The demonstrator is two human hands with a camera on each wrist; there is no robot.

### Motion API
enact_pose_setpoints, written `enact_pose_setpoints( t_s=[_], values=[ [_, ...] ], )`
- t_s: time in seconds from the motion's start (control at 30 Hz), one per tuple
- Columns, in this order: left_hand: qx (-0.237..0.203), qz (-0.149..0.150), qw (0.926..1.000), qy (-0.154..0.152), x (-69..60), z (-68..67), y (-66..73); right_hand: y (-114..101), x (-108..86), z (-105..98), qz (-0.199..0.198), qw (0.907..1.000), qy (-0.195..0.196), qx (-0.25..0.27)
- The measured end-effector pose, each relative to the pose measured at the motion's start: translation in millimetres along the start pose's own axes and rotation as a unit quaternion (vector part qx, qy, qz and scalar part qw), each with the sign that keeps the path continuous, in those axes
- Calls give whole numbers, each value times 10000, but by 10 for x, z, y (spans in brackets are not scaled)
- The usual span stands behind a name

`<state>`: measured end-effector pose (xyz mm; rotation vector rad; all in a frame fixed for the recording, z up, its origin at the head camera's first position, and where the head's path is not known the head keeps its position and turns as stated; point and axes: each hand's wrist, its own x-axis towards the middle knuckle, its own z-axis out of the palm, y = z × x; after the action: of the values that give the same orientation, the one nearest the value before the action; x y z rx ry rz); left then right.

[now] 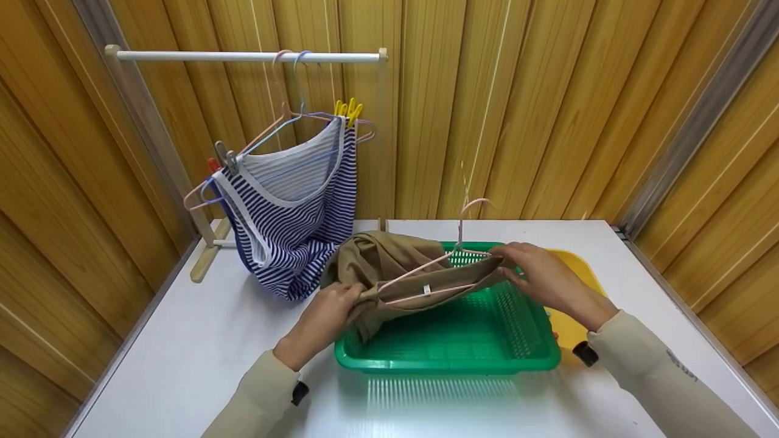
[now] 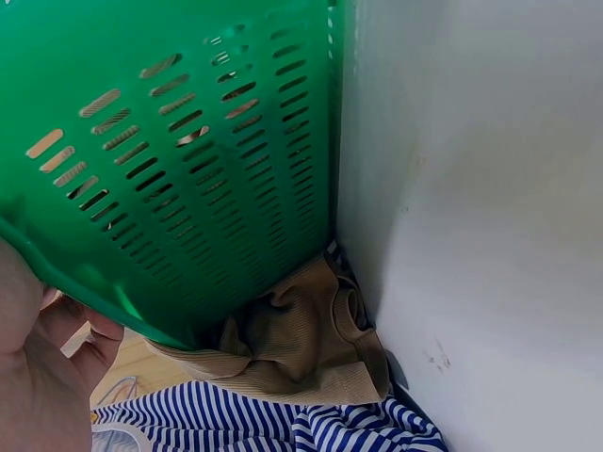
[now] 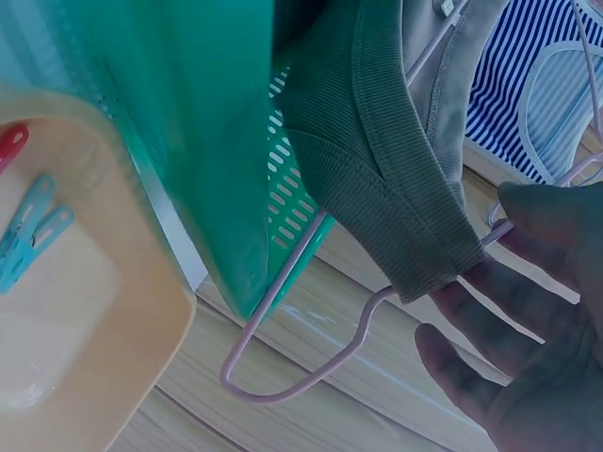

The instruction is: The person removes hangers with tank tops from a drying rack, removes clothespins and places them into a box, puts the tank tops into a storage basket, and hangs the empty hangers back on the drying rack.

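A brown garment with a small white tag lies over the left side of a green basket, a pink hanger inside its opening. My left hand grips the garment's left end; in the left wrist view that hand is beside the basket's rim, its grip partly out of view. At the opposite end is my right hand. The right wrist view shows the hanger wire passing between thumb and fingers of the right hand, fingertips touching the ribbed cloth.
Back left, a rack with a white bar carries a striped top on hangers, with yellow, grey and red clips. A yellow tub stands right of the basket, partly behind my right arm; teal clips and a red one lie in it.
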<state>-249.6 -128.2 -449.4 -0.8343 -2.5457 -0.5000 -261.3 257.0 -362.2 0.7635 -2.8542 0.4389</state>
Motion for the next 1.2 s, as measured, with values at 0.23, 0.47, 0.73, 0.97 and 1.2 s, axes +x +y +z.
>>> enact_pose_setpoints(
  t_s=[0.23,0.47,0.73,0.97,1.2],
  values=[
    [-2,4,10000,29,-2,16,-23,53,24,24,-9,9999,164,-46],
    [-2,121,9998,155,-7,20,-31,131,41,57,27,9994,340,-16],
    [-226,-36,9997,59,-11,24,-45,195,33,98,-191,9980,600,88],
    [-288,-23,9996,44,-8,18,-35,287,-7,136,-297,9949,949,155],
    [-272,-18,9996,11,7,20,-31,403,-80,170,-156,9909,1306,294]
  ],
)
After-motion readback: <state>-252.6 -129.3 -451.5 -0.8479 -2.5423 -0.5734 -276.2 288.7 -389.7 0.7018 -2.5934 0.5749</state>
